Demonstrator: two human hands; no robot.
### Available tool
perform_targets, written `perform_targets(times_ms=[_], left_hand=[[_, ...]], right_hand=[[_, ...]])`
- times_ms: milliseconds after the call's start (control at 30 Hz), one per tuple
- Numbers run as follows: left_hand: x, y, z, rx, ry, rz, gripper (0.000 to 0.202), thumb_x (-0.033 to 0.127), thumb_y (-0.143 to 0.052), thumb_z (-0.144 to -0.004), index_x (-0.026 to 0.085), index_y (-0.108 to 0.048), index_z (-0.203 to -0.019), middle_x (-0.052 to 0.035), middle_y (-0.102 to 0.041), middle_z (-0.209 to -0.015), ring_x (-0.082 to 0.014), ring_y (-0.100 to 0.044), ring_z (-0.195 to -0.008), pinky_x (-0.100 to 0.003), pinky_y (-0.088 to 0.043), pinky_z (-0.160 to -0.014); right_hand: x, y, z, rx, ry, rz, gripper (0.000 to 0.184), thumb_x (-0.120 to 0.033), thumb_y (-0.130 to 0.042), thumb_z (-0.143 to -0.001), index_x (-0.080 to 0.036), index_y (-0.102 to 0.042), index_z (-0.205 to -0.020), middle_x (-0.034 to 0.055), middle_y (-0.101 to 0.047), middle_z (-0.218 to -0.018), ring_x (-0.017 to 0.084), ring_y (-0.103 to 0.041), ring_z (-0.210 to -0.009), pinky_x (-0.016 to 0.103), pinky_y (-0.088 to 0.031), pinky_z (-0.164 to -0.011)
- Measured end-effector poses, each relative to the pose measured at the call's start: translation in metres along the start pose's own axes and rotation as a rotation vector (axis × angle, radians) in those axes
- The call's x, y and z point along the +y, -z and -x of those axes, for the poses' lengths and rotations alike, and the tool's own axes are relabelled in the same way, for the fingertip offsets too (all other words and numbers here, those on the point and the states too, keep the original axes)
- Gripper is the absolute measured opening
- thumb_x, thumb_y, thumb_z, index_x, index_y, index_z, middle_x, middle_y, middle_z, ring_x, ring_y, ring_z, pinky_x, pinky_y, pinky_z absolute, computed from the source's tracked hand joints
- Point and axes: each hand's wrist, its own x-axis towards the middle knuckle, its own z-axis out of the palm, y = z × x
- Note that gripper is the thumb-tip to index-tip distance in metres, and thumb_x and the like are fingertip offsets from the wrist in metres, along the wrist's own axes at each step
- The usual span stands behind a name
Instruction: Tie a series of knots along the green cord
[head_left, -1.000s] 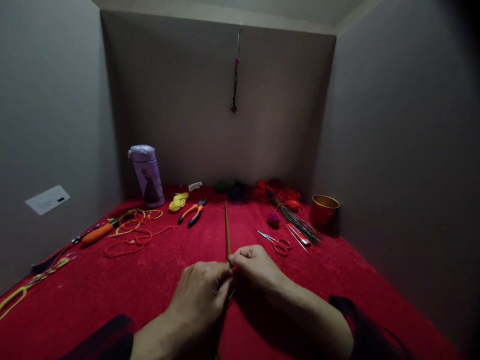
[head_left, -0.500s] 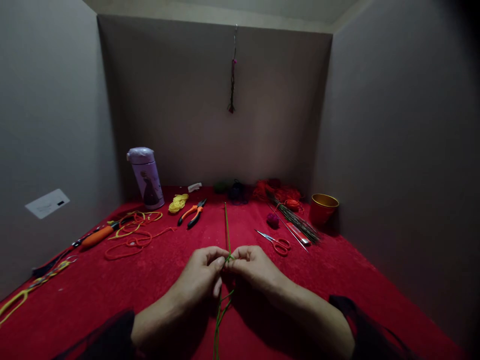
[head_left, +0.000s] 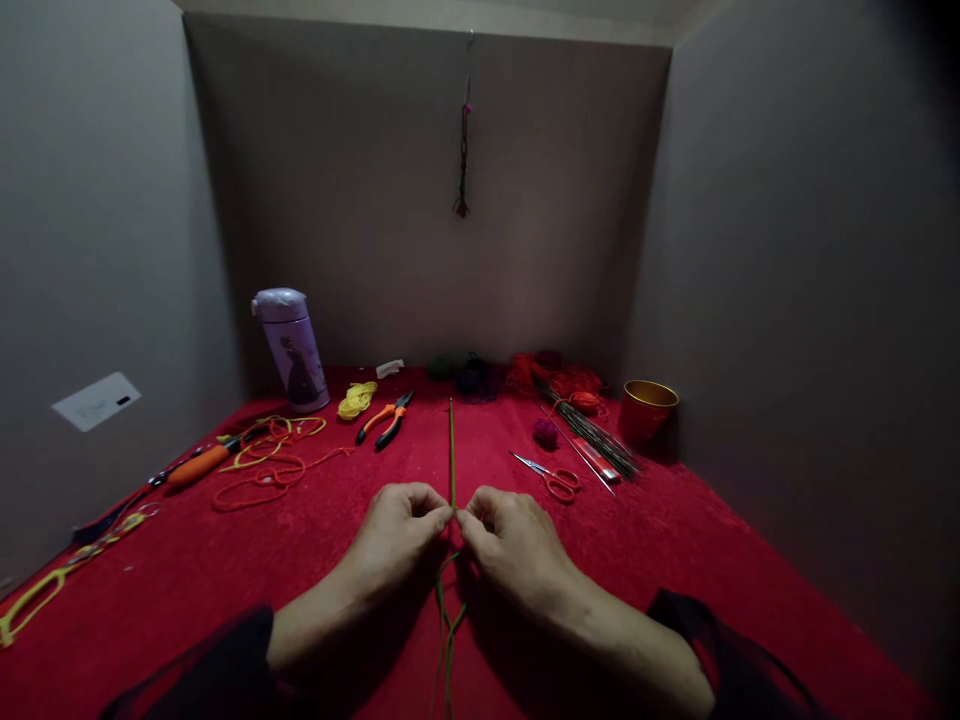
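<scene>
A thin green wire stem [head_left: 452, 450] points away from me over the red cloth. My left hand [head_left: 397, 540] and my right hand [head_left: 514, 545] meet at its middle, fingertips pinched together on the stem and on a green cord [head_left: 448, 625] that trails down toward me from the pinch. Which fingers hold the cord and which the stem I cannot tell.
Red-clothed table [head_left: 712, 560] inside grey walls. Orange scissors [head_left: 553, 480], a wire bundle [head_left: 596, 440] and a gold cup [head_left: 646, 408] lie right. Pliers [head_left: 386, 420], yellow cord [head_left: 357, 400], orange cord loops [head_left: 262, 470] and a lilac flask [head_left: 292, 350] lie left. A cord piece [head_left: 463, 150] hangs on the back wall.
Both hands have moved slightly away from me along the stem and spread level, side by side. More of the green cord now shows below them.
</scene>
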Motion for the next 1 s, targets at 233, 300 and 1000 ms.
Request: perform_targets(times_ms=[233, 300, 1000], left_hand=[[0.013, -0.001, 0.006, -0.038, 0.154, 0.185, 0.021, 0.029, -0.063, -0.065, 0.015, -0.050, -0.057, 0.0048, -0.050, -0.042, -0.0037, -0.033, -0.031, -0.018, -0.021, -0.035], [0.015, 0.000, 0.007, -0.114, 0.209, 0.227, 0.022, 0.032, -0.061, -0.068, 0.015, -0.050, -0.059, 0.0042, -0.051, -0.042, -0.0020, -0.026, -0.026, -0.018, -0.014, -0.031], [0.005, 0.001, 0.005, -0.171, 0.129, 0.215, 0.030, 0.041, -0.062, -0.071, 0.014, -0.050, -0.064, 0.0040, -0.051, -0.047, -0.0014, -0.030, -0.029, -0.017, -0.013, -0.033]], right_hand=[[-0.017, -0.004, 0.032, -0.018, 0.362, 0.289, 0.017, -0.024, -0.047, -0.082, -0.019, -0.063, -0.078, 0.0030, -0.067, -0.064, 0.012, -0.051, -0.048, 0.027, -0.021, -0.049], [-0.019, -0.008, 0.034, -0.102, 0.469, 0.352, 0.014, -0.020, -0.048, -0.079, -0.018, -0.062, -0.076, 0.0031, -0.066, -0.062, 0.011, -0.048, -0.044, 0.027, -0.020, -0.046], [-0.010, 0.006, 0.001, -0.208, -0.125, -0.848, 0.038, -0.051, -0.053, -0.080, -0.014, -0.053, -0.087, -0.0003, -0.054, -0.062, 0.007, -0.043, -0.041, 0.018, -0.029, -0.036]])
